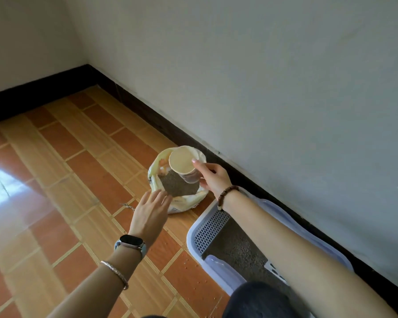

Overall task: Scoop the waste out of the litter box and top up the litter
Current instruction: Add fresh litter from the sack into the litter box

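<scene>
Glossy orange and tan tiled floor (55, 180) meets pale walls (262, 88) with a dark skirting board (147, 111). At centre frame a soft, crumpled cream bag (189, 200) stands open, showing grey granular litter (177, 184). The right hand (214, 177) grips a round, cream-coloured cup (182, 162) over the bag's mouth, fingers curled round its side. The left hand (149, 214) reaches to the bag's near rim, fingers straight and close together; contact cannot be determined. At lower right lies a pale plastic litter box (191, 239) with a gridded panel (210, 228).
</scene>
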The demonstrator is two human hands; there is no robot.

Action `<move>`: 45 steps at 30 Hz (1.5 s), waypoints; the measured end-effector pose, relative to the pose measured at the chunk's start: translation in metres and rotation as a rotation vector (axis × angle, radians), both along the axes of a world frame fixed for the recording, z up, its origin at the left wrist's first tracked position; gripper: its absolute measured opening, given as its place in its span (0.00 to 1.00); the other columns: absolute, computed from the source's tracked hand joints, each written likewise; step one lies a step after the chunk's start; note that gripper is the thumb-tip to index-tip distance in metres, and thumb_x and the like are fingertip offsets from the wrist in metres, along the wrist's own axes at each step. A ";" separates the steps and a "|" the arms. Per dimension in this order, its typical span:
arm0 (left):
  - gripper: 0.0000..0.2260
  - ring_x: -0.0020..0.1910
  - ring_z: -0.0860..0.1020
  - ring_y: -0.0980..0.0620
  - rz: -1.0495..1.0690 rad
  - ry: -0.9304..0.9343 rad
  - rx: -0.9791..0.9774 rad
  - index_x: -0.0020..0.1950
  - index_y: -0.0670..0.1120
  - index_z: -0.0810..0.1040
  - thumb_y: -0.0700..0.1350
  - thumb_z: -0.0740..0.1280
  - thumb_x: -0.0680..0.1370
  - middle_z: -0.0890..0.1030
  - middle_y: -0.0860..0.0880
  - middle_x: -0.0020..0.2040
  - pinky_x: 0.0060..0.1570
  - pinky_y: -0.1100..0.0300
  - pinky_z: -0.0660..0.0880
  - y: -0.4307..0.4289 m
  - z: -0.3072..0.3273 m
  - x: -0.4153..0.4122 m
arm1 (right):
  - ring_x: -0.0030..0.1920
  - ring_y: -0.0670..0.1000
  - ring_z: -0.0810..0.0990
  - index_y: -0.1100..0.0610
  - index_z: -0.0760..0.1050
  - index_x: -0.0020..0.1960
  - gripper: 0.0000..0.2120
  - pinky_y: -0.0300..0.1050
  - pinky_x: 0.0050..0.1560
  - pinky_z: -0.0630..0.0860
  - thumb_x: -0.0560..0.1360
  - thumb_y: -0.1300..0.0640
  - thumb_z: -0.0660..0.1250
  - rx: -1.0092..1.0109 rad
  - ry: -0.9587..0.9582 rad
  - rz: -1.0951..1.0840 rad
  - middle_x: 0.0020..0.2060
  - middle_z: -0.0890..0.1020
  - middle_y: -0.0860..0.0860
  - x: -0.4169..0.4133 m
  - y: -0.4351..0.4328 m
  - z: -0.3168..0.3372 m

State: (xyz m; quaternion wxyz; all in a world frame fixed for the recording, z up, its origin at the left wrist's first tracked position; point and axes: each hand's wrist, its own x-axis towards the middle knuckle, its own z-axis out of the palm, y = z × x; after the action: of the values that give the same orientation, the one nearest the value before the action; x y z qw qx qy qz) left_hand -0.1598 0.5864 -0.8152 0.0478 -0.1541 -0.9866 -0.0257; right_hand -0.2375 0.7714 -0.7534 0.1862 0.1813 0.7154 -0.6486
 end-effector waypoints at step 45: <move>0.15 0.61 0.75 0.45 0.033 0.060 0.104 0.57 0.44 0.78 0.37 0.70 0.70 0.79 0.45 0.57 0.64 0.47 0.71 -0.009 -0.009 0.002 | 0.68 0.59 0.66 0.59 0.66 0.69 0.21 0.53 0.67 0.66 0.78 0.55 0.62 0.992 0.270 0.821 0.69 0.65 0.59 -0.035 -0.047 -0.074</move>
State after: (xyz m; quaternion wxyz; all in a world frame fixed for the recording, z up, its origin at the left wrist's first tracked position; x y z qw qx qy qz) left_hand -0.1576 0.5776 -0.8244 0.0859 -0.1359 -0.9844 -0.0712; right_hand -0.2725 0.7246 -0.8275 0.2213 -0.1251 0.9576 -0.1354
